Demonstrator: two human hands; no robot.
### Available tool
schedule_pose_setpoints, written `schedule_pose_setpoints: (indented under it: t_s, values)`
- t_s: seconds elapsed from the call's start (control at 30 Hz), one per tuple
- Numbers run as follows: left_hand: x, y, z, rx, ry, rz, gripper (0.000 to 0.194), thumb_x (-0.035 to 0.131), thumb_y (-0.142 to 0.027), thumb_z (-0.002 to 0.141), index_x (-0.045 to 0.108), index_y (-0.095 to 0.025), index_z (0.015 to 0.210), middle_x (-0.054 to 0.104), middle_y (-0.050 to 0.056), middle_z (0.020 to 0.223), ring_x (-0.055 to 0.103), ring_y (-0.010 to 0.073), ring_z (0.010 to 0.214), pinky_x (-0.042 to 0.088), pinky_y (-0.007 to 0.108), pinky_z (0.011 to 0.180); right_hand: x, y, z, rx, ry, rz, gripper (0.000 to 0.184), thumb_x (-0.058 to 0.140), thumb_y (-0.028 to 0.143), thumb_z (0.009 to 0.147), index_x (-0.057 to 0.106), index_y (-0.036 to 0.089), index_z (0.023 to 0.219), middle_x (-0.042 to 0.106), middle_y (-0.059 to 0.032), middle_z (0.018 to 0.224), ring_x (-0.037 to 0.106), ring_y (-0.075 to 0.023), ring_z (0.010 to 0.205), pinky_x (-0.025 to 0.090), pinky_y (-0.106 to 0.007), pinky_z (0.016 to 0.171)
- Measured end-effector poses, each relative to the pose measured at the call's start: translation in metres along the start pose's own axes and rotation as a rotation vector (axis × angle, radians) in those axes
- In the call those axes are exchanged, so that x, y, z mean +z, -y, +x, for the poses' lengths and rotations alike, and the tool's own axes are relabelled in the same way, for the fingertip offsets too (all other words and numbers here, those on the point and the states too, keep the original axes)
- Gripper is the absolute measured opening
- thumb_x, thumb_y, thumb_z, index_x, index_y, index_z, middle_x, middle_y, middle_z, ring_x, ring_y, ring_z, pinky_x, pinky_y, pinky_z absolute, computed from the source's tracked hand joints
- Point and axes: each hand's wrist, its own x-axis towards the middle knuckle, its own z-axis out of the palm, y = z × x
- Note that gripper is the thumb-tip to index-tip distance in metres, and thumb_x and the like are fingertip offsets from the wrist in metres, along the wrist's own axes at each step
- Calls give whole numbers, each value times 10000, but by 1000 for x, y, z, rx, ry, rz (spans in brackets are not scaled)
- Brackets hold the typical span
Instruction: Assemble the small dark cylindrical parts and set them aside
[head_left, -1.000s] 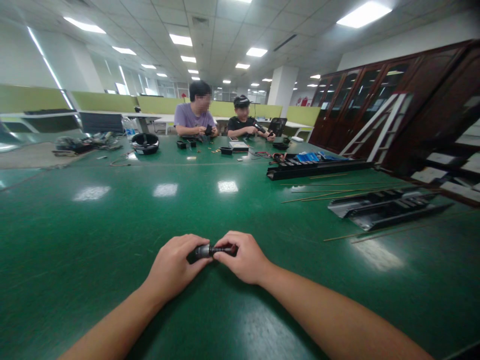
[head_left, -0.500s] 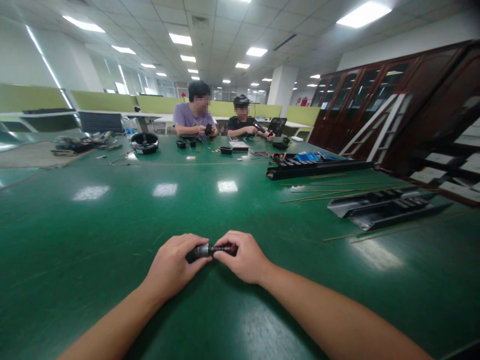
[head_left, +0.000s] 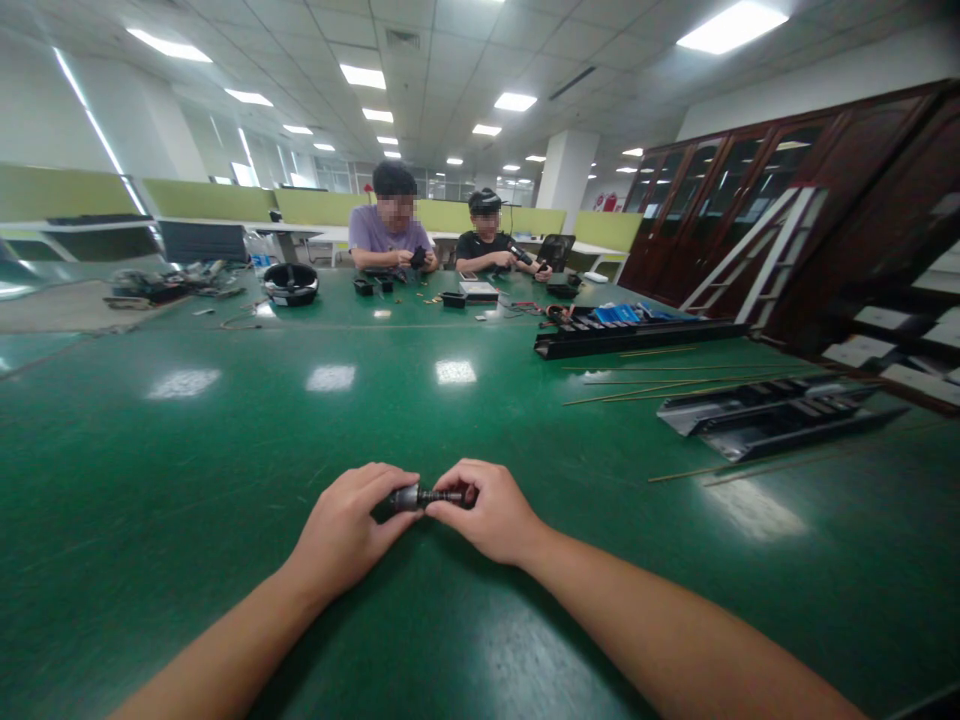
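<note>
Both of my hands rest on the green table (head_left: 225, 470) close to its front edge and hold one small dark metal part (head_left: 424, 496) between them. My left hand (head_left: 346, 530) is curled around its thicker grey cylindrical end. My right hand (head_left: 487, 512) pinches the thin threaded shaft that sticks out to the right. The fingers cover most of the part, so its ends are hidden.
Long black trays (head_left: 772, 415) and thin rods (head_left: 660, 390) lie at the right. A black rail (head_left: 630, 336) with blue packets sits further back. Two people (head_left: 394, 235) work at the far end among small parts and a black round object (head_left: 291, 283). Dark wooden cabinets (head_left: 750, 200) line the right wall.
Both hands and the part stay in place; they sit slightly higher in the picture, and my fingers have shifted a little on the part.
</note>
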Motion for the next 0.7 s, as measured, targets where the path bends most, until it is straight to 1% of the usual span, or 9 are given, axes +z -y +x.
schedule_pose_setpoints:
  t_s: [0.27, 0.53, 0.7]
  values:
    - [0, 0, 0, 14, -14, 2, 268, 694, -352, 858, 640, -269, 1107, 691, 10, 1027, 632, 198, 955, 495, 345, 855, 1, 0, 0, 2, -18, -13, 84, 764, 233, 763, 737, 179, 821, 631, 11, 708, 541, -118, 636, 394, -231, 594]
    - [-2, 3, 0, 18, -31, 10, 280, 696, -360, 854, 642, -262, 1111, 691, 22, 1032, 635, 205, 960, 502, 352, 866, -1, 1, 1, 23, -24, -14, 90, 762, 230, 761, 738, 178, 830, 642, 5, 720, 549, -120, 635, 403, -232, 594]
    - [-2, 4, 1, 19, -29, 9, 278, 698, -357, 853, 634, -270, 1109, 688, 11, 1031, 633, 201, 959, 504, 353, 865, -2, 2, 0, 26, -28, -20, 89, 761, 225, 755, 736, 178, 826, 642, 6, 722, 553, -120, 639, 408, -234, 602]
